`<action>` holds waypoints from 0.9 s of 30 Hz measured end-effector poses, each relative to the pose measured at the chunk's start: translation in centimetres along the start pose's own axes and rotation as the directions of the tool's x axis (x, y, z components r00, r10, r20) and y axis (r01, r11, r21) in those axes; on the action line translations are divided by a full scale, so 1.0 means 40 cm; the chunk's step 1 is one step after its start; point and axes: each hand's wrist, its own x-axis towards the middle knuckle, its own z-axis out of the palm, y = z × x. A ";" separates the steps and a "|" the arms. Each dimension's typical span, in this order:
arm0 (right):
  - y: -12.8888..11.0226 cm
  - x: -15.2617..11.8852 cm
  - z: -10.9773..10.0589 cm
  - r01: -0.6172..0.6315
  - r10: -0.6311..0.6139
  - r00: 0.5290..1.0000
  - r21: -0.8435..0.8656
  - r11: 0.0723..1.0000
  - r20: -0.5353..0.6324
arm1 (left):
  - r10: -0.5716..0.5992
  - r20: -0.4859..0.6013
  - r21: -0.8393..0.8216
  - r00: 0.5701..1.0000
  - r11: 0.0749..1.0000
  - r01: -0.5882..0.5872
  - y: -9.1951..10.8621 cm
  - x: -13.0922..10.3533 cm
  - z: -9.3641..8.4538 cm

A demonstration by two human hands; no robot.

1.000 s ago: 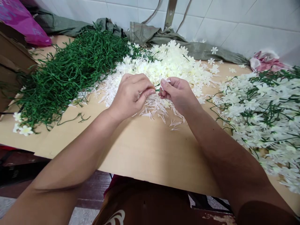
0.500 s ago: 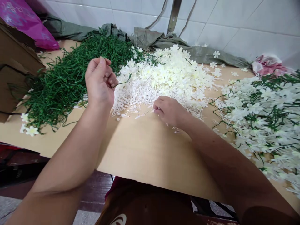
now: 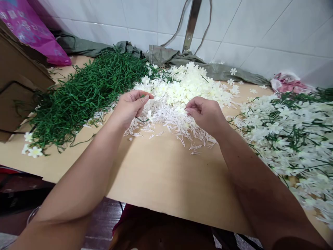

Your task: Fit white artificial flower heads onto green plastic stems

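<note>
My left hand (image 3: 131, 107) is closed in a pinch on a green artificial flower stem (image 3: 142, 119); a bit of green shows at the fingertips and the stem's thin end sticks out below the hand. To its right, my right hand (image 3: 206, 114) has thumb and forefinger pressed together over the pile's near side. Whatever is between those fingertips is too small to make out. Under and between both hands spread thin white plastic pieces (image 3: 166, 116). Behind them is a heap of loose cream-white flower heads (image 3: 192, 83).
A mound of green stems (image 3: 88, 93) lies left, beside a cardboard box (image 3: 20, 76) and a pink bag (image 3: 36, 34). On the right are white flowers on stems (image 3: 291, 135). Grey-green cloth (image 3: 223, 71) runs along the tiled wall (image 3: 234, 27). Brown board (image 3: 161, 173) covers the table.
My left hand has lowered and turned inward with the stem, toward the right hand. My right hand has moved slightly right, its fingertips lifted off the board's near edge of the white pieces.
</note>
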 end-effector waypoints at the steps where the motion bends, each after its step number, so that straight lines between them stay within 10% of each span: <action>1: 0.003 0.001 -0.001 -0.001 0.001 1.000 0.011 1.000 -0.017 | 0.006 -0.007 0.004 1.000 1.000 -0.006 -0.002 0.002 0.000; 10: 0.002 0.062 0.037 -0.044 0.044 0.999 0.195 0.980 0.003 | 0.014 -0.071 0.049 0.997 0.999 -0.010 -0.007 0.002 0.004; 21: -0.094 0.204 0.207 0.216 -0.105 0.965 -0.504 0.836 0.239 | 0.072 -0.107 0.177 0.992 0.983 -0.052 -0.046 0.026 0.007; 27: -0.077 0.202 0.169 0.139 -0.103 0.986 -0.302 0.943 0.131 | 0.091 -0.063 0.257 0.994 0.964 -0.072 -0.066 0.031 0.011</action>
